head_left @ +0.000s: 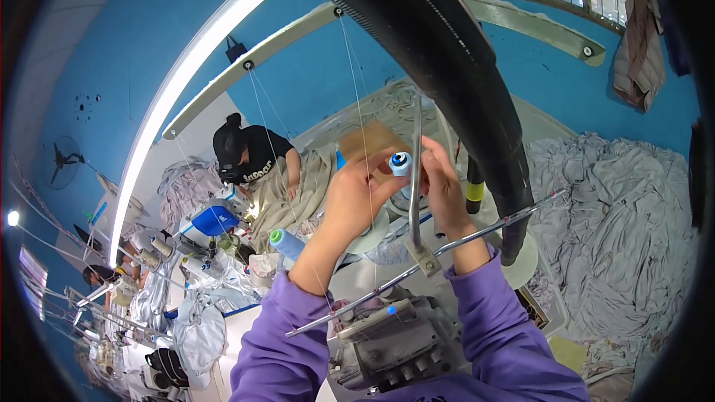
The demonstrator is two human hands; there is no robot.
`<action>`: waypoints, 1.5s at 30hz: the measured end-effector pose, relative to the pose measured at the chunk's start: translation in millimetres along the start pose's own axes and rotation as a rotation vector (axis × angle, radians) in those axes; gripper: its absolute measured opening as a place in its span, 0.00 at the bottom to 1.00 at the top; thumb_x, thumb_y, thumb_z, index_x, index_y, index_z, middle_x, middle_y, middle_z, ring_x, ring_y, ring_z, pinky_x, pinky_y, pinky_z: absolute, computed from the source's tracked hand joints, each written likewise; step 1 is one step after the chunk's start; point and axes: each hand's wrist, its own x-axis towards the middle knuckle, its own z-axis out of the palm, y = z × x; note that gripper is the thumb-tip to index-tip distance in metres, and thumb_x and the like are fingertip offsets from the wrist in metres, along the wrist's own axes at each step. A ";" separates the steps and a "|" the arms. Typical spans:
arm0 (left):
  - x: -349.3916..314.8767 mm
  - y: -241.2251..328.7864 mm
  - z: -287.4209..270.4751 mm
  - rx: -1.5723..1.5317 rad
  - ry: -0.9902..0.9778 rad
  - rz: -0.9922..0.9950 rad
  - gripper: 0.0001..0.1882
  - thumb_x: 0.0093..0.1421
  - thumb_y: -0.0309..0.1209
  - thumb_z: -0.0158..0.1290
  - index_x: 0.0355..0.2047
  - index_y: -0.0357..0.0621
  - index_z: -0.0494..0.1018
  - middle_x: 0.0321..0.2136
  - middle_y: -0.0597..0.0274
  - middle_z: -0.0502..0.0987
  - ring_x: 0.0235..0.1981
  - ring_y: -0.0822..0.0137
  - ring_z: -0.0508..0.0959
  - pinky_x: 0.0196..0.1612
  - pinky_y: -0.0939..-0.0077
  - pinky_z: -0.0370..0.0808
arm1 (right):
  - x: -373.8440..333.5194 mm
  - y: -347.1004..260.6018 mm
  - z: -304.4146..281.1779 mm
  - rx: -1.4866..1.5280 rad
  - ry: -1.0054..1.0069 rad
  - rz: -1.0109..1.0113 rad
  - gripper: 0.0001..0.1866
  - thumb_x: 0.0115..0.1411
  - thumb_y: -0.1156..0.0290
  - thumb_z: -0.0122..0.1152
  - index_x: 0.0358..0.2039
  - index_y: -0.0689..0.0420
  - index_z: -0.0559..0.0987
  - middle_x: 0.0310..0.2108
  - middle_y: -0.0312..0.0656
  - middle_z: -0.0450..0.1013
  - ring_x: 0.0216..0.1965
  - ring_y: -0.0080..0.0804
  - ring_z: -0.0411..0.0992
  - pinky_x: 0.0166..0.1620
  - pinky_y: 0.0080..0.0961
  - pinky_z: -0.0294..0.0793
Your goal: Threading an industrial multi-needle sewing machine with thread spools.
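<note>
My left hand (356, 192) is closed on a small spool of pale blue thread (401, 166), its thumb and forefinger at the spool's side. The spool's dark hollow top faces up. Just right of it, my right hand (442, 190) has its fingers bent near the spool, partly behind an upright metal rod (416, 201); whatever its fingertips pinch is hidden. A larger light-blue thread cone (289, 243) with a green top stands beside my left forearm. Below my hands is a grey sewing machine (398, 346), crossed by a slanted metal thread bar (462, 242).
A thick black hose (477, 89) arches down past my right hand. Heaped pale grey cloth (618, 231) fills the right side. A co-worker (257, 152) bends over cloth at a blue-and-white sewing machine (212, 219) on the left. Threads hang from an overhead beam (223, 88).
</note>
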 end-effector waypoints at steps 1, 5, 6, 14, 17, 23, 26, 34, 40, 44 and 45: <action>1.2 -3.5 2.3 0.006 0.005 -0.002 0.14 0.51 0.34 0.60 0.38 0.44 0.79 0.26 0.58 0.76 0.22 0.61 0.73 0.28 0.69 0.70 | -1.7 -3.5 4.6 -0.011 -0.024 -0.033 0.22 0.69 0.60 0.39 0.56 0.61 0.64 0.24 0.29 0.61 0.24 0.13 0.58 0.28 0.11 0.57; 8.8 -20.1 8.4 0.027 -0.028 0.145 0.08 0.53 0.31 0.56 0.33 0.45 0.80 0.27 0.58 0.76 0.26 0.55 0.77 0.29 0.66 0.72 | 1.7 -0.8 7.2 -0.047 -0.109 -0.113 0.19 0.69 0.61 0.41 0.54 0.61 0.65 0.25 0.29 0.63 0.27 0.15 0.61 0.31 0.12 0.61; 9.2 -17.2 6.3 0.125 -0.003 0.198 0.07 0.53 0.31 0.55 0.32 0.45 0.79 0.27 0.58 0.76 0.26 0.54 0.77 0.29 0.65 0.72 | 2.5 4.1 5.1 -0.044 -0.134 -0.189 0.17 0.69 0.64 0.42 0.52 0.61 0.66 0.26 0.30 0.63 0.27 0.17 0.61 0.32 0.14 0.63; 15.8 -30.9 -1.4 0.373 0.084 0.277 0.04 0.57 0.31 0.52 0.32 0.46 0.73 0.30 0.60 0.72 0.25 0.52 0.76 0.26 0.61 0.73 | 19.3 15.0 -0.1 -0.415 -0.142 -0.304 0.10 0.63 0.70 0.54 0.41 0.62 0.75 0.31 0.35 0.74 0.25 0.18 0.70 0.28 0.16 0.69; 18.5 -25.7 -10.1 0.373 0.079 0.275 0.05 0.59 0.30 0.51 0.35 0.48 0.74 0.29 0.59 0.73 0.25 0.53 0.76 0.26 0.61 0.73 | 39.4 39.0 -6.2 -0.485 -0.058 -0.297 0.08 0.60 0.72 0.57 0.36 0.64 0.77 0.33 0.36 0.77 0.22 0.19 0.71 0.27 0.18 0.71; 35.1 -17.2 -25.0 0.429 0.140 0.336 0.15 0.59 0.29 0.49 0.47 0.54 0.72 0.29 0.60 0.75 0.28 0.54 0.78 0.28 0.62 0.74 | 83.2 76.7 2.0 -0.384 0.111 -0.295 0.09 0.60 0.70 0.59 0.35 0.63 0.78 0.31 0.36 0.77 0.21 0.17 0.70 0.24 0.16 0.69; 44.1 -15.6 -35.9 0.502 -0.003 0.371 0.14 0.60 0.30 0.49 0.48 0.52 0.72 0.32 0.58 0.77 0.28 0.53 0.78 0.30 0.64 0.74 | 59.3 45.2 11.2 -0.231 0.018 -0.270 0.09 0.61 0.70 0.58 0.35 0.63 0.78 0.30 0.37 0.77 0.20 0.17 0.69 0.24 0.14 0.68; 37.4 -19.3 -45.8 -0.065 -0.298 -0.009 0.10 0.60 0.29 0.51 0.39 0.38 0.77 0.27 0.56 0.79 0.23 0.67 0.77 0.28 0.76 0.72 | 19.2 -14.4 18.3 0.039 -0.142 -0.227 0.10 0.62 0.68 0.58 0.35 0.63 0.77 0.27 0.38 0.76 0.20 0.15 0.68 0.24 0.12 0.68; 10.8 -26.2 -59.3 -0.392 -0.272 -0.149 0.10 0.58 0.29 0.58 0.36 0.34 0.78 0.27 0.64 0.79 0.25 0.78 0.74 0.28 0.85 0.71 | -3.1 -35.3 25.0 0.110 -0.026 -0.163 0.06 0.63 0.74 0.54 0.36 0.62 0.77 0.28 0.37 0.74 0.22 0.16 0.69 0.26 0.12 0.68; -4.4 -22.1 -62.7 -0.526 -0.262 -0.152 0.08 0.57 0.27 0.59 0.35 0.35 0.78 0.29 0.65 0.77 0.26 0.79 0.74 0.28 0.86 0.70 | -21.5 -31.9 23.6 0.182 0.077 -0.033 0.07 0.62 0.71 0.56 0.37 0.60 0.77 0.27 0.36 0.73 0.21 0.14 0.68 0.24 0.12 0.67; -7.9 -19.1 -64.3 -0.541 -0.268 -0.118 0.08 0.57 0.26 0.59 0.35 0.34 0.78 0.30 0.64 0.76 0.26 0.79 0.74 0.28 0.87 0.70 | -25.3 -31.5 24.9 0.183 0.077 -0.030 0.07 0.62 0.71 0.56 0.37 0.60 0.77 0.27 0.36 0.73 0.21 0.14 0.68 0.24 0.12 0.67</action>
